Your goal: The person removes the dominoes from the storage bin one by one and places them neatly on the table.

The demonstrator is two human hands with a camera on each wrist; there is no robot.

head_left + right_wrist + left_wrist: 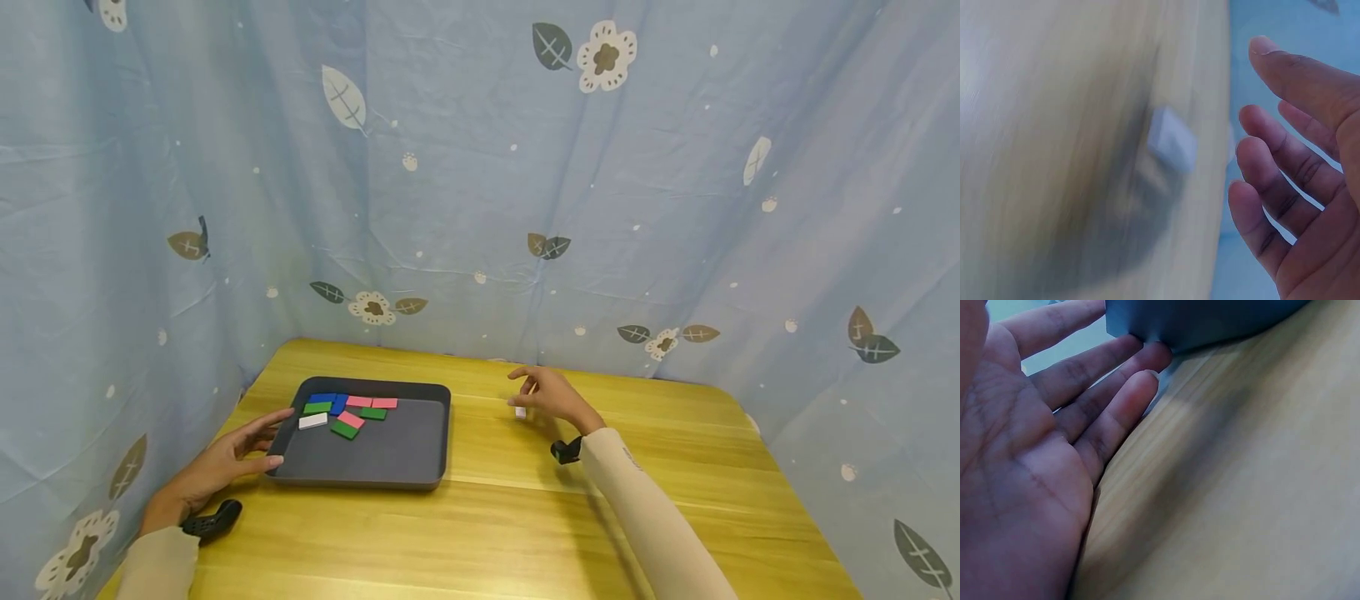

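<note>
My left hand (217, 467) is at the left end of the dark grey tray (408, 454), its fingertips and thumb right at the rim. In the left wrist view its fingers (1100, 412) are extended against the tray's outer wall (1204, 322). Over on the right, my right hand (551, 394) hovers by a small white block (521, 412) on the table. The right wrist view shows this white block (1172, 140) lying apart from the loosely bent fingers (1260, 159), which hold nothing.
Inside the tray, towards its back left, lie several flat blocks: blue (340, 405), pink (385, 403), green (373, 413) and one white block (313, 421). The wooden table (480, 533) runs up to a blue patterned curtain (465, 208) behind and on both sides.
</note>
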